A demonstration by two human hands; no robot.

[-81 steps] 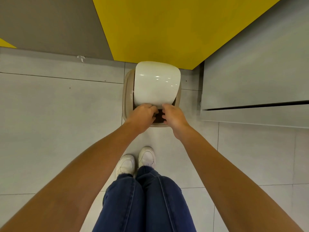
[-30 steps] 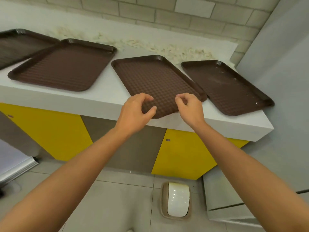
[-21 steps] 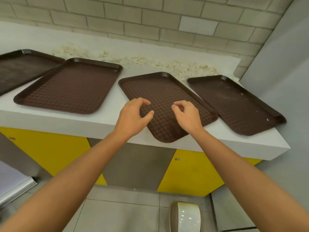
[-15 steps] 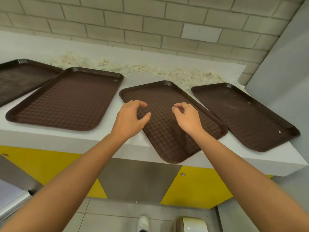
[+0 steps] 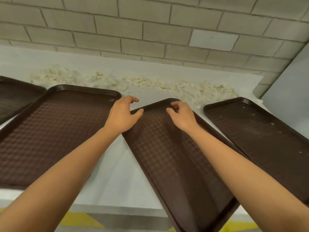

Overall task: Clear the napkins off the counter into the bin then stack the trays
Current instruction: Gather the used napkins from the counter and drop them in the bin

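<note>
Arms outstretched | left hand (image 5: 122, 114) loosely curled, empty, at middle tray (image 5: 175, 164) | right hand (image 5: 182, 115) likewise, above it

left hand (image 5: 122, 114) and right hand (image 5: 182, 115) farther forward, nearer napkins (image 5: 200, 92)

Pale brick wall (image 5: 150, 30) with grey mortar joints spans the far side. A plain grey panel (image 5: 287, 84) stands at far right. Yellow cabinet fronts (image 5: 80, 220) show below the near edge of the white counter (image 5: 117, 173).
</note>
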